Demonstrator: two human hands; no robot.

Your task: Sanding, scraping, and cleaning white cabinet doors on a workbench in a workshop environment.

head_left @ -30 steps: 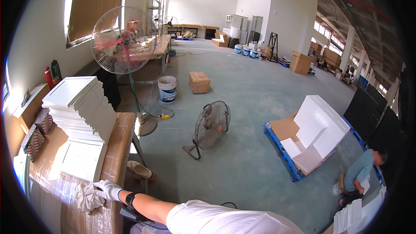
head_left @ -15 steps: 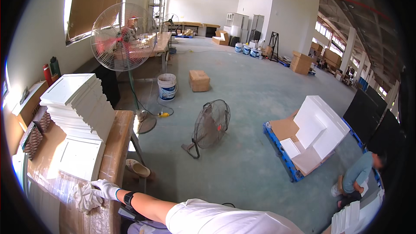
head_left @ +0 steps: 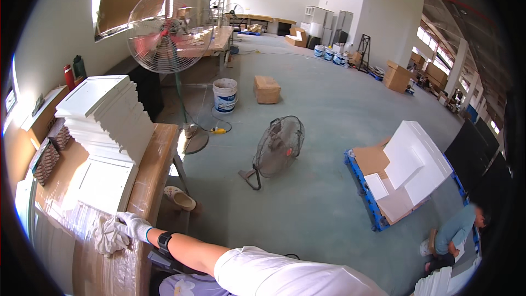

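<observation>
R hand [head_left: 133, 226], white-gloved, at end of a near-straight arm, black wristband [head_left: 165, 242] on; fingers bent over R edge of crumpled white cloth [head_left: 108, 238], can't tell if pinching. Cloth at 8 o'clock from hand, on film-wrapped table [head_left: 147, 192]. White panel stack [head_left: 104, 118] approx 11–12. Clog [head_left: 183, 201] at 2, nr table leg. Floor fan [head_left: 278, 148] also 2, btwn table & blue pallet [head_left: 366, 193] (3 o'clock). Bucket [head_left: 224, 98] at 1, farther back.
</observation>
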